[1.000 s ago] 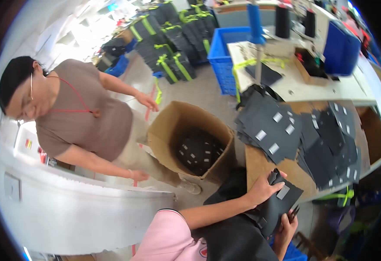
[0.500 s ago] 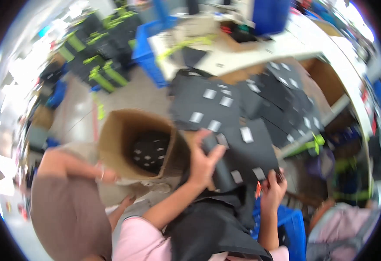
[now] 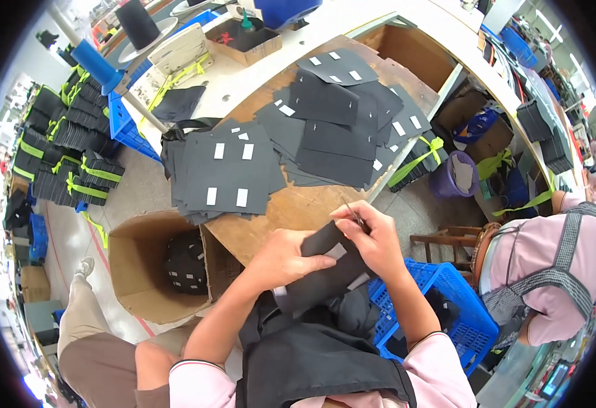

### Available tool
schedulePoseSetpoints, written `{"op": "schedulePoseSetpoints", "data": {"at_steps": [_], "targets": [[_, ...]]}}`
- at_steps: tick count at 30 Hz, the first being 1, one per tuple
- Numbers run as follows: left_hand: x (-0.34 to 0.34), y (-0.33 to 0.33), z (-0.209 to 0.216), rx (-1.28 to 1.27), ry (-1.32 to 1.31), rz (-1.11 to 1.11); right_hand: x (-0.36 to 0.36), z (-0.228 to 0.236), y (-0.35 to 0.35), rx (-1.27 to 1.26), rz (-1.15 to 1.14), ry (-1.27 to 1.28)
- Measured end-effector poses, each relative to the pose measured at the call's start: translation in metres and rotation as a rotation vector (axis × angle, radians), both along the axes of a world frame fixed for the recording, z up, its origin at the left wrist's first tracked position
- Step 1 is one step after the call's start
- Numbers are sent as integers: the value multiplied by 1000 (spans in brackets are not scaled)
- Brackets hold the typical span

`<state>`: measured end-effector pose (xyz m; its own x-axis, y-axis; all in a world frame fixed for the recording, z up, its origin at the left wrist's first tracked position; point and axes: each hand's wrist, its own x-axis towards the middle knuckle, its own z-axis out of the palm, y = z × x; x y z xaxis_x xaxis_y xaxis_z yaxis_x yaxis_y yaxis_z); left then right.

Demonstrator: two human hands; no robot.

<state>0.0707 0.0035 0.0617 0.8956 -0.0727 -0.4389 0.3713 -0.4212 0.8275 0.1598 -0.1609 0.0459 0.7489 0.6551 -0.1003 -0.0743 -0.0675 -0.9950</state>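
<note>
There're wearer's 2 hands, 10+ blk pcs, 1 purple bin.

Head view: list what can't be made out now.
Small tool in the right hand: kind unclear, mostly covered by that hand, head view.
Blue basket: contents partly hidden behind the right forearm, head view.
Person in brown: head cut off by lower edge, head view.
</note>
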Motion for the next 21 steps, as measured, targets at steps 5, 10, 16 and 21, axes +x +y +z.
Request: {"op": "schedulePoseSetpoints", "data": {"at_steps": [5,10,16,21], "targets": [[-18,-8,-25,-755,45,515,-17,-10,-12,-202,-177,-624],[-21,-8,-26,-876,49,722,-41,-10,-16,-241,-238,-737],[-25,-11,-26,-846,28,731,-39,-16,-16,-225,-165,-787],[-26,-11,-27,-815,-23,679,-34,-21,-13,-203,-161,-845]]}}
